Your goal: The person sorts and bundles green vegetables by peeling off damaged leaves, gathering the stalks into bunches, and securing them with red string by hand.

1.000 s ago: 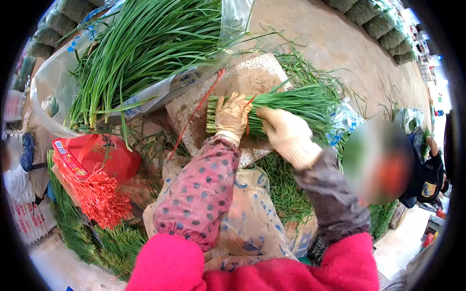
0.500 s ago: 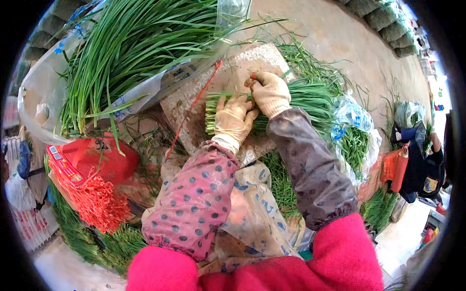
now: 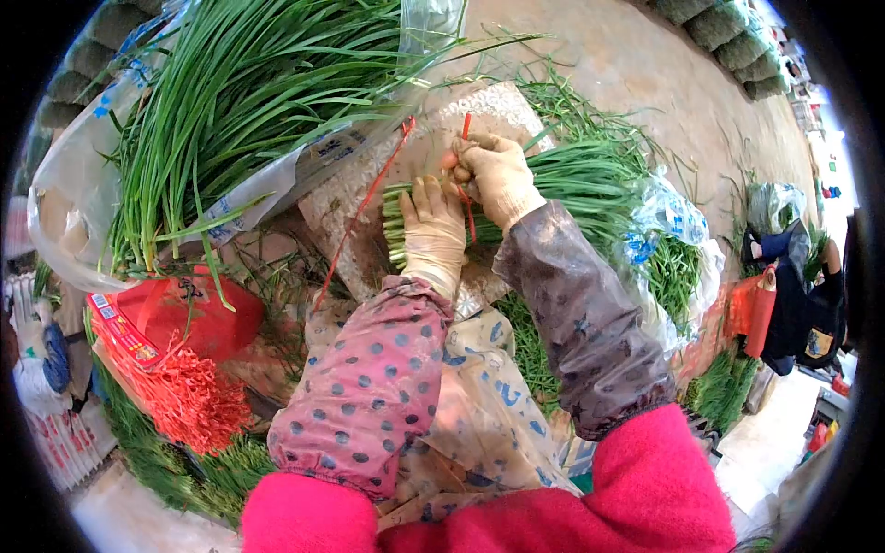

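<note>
A bunch of long green leafy stalks (image 3: 579, 180) lies across a pale patterned board (image 3: 498, 106), its cut ends to the left. My gloved left hand (image 3: 435, 226) presses flat on the stalks near those ends, fingers slightly apart. Just right of it, my gloved right hand (image 3: 493, 175) pinches a red tie (image 3: 467, 125) above the bunch. Part of the tie runs down over the stalks beside my left fingers. Another red strip (image 3: 364, 203) stretches diagonally over the board's left side.
A clear plastic bag (image 3: 69, 198) holds a large heap of long green stalks (image 3: 249, 101) at the upper left. Red strips (image 3: 198, 401) lie beside a red bag (image 3: 217, 313). Another plastic bag (image 3: 678, 267) with greens stands right. A person in dark clothing (image 3: 800, 304) is far right.
My right hand came in from the right to the tie, then moved slightly left and down with it. My left hand stays on the bunch, its fingers now flatter.
</note>
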`<action>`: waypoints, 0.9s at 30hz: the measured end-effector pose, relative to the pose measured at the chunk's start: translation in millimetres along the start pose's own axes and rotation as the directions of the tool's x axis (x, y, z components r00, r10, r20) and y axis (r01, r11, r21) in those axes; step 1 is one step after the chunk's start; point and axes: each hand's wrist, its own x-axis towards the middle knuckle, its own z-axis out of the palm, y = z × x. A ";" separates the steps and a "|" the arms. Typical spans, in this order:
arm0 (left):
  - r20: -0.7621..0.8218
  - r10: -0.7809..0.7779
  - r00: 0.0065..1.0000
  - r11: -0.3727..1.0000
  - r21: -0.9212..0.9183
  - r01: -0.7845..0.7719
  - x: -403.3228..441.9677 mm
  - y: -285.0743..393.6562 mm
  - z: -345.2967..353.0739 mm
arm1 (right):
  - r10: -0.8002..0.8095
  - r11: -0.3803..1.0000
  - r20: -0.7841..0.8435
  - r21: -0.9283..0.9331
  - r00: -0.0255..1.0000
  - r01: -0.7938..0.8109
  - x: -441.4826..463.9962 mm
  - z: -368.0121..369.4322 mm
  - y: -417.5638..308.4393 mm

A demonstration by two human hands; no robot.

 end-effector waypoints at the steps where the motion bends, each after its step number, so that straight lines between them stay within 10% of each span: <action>1: -0.170 -0.036 0.985 0.999 0.009 0.038 6.6 4.1 18.4 | -0.045 0.991 0.007 0.123 0.999 0.044 3.7 5.2 3.3; 6: -0.352 -0.057 0.934 0.988 -0.153 0.003 7.2 3.2 17.6 | -0.368 0.878 -0.027 -0.338 0.929 0.338 -33.7 7.7 7.5; 12: -0.437 -0.044 0.899 0.998 0.026 0.062 8.8 2.5 17.9 | -0.284 0.826 -0.092 -0.529 0.954 0.195 -119.3 -42.7 153.2; 18: -0.367 -0.025 0.930 0.999 0.019 0.035 7.3 -1.7 9.1 | -0.169 0.826 0.016 -0.543 0.986 0.150 -125.9 -44.6 137.6; 20: -0.129 0.028 0.991 0.984 -0.173 -0.050 -1.9 -16.1 -0.7 | -0.081 0.518 0.192 -0.830 0.978 0.206 -149.7 -47.9 97.6; 22: -0.160 0.024 0.987 0.984 -0.171 -0.051 -14.1 -22.3 -0.6 | -0.320 0.542 0.223 -0.754 0.921 0.371 -165.8 -45.9 69.3; 26: 0.318 -0.246 0.916 0.947 -0.122 0.297 -49.1 -46.4 -33.0 | -0.571 -0.047 0.529 -0.785 0.629 0.618 -120.3 -44.3 17.6; 27: 0.403 -0.283 0.871 0.922 -0.134 0.362 -61.6 -53.3 -39.6 | -0.446 -0.099 0.531 -0.829 0.720 0.550 -103.6 -42.7 7.9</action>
